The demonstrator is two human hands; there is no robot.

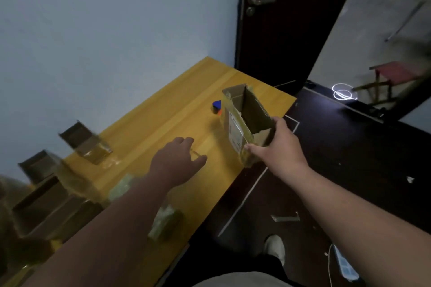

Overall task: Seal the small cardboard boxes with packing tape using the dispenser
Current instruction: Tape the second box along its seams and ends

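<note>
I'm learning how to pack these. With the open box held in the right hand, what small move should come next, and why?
Probably set the open cardboard box down on the yellow table. The right hand grips its near end at the table's edge with the flaps open, while the left hand hovers open. The blue dispenser lies behind the box.

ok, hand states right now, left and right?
Left hand: open, holding nothing, over the yellow table.
Right hand: grips the open brown cardboard box.

One open brown cardboard box [247, 121] with yellowish tape on its side stands tilted near the right edge of the surface; behind it lies a blue-orange tape dispenser [216, 107]; more open boxes [86, 141] stand left, blurred.
</note>
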